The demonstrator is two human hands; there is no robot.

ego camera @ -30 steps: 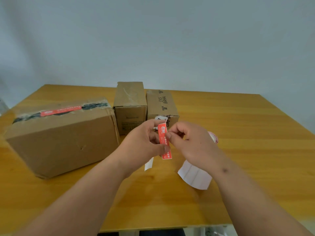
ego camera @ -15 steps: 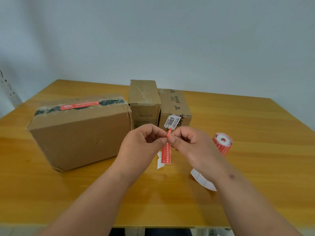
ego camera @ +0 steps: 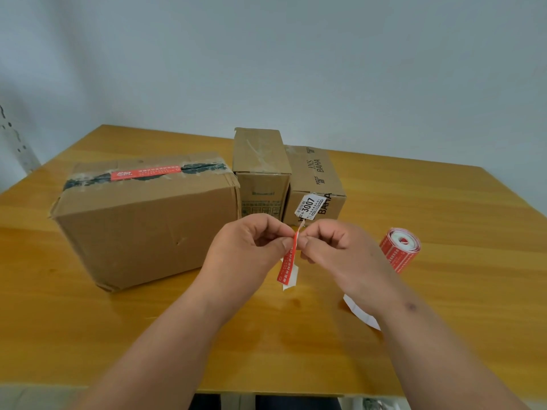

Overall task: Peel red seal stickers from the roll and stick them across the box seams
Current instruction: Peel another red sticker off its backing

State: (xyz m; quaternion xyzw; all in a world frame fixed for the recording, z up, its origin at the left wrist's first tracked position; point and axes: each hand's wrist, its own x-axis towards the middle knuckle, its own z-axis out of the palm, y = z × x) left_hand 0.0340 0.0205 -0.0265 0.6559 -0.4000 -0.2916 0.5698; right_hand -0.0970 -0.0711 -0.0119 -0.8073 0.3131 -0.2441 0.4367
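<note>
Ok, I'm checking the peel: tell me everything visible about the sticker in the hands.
The sticker is a narrow red strip with small white print, hanging roughly upright above the table. Its top is pinched between the left hand and right hand. A white backing shows behind its lower end and above the fingers, so it looks only partly peeled.

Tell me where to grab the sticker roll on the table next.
Grip the sticker roll across its red curved sides, coming from above with the right hand, which is nearer. It lies tilted, open core facing up toward the camera, clear of the boxes, so both flanks look free.
</note>
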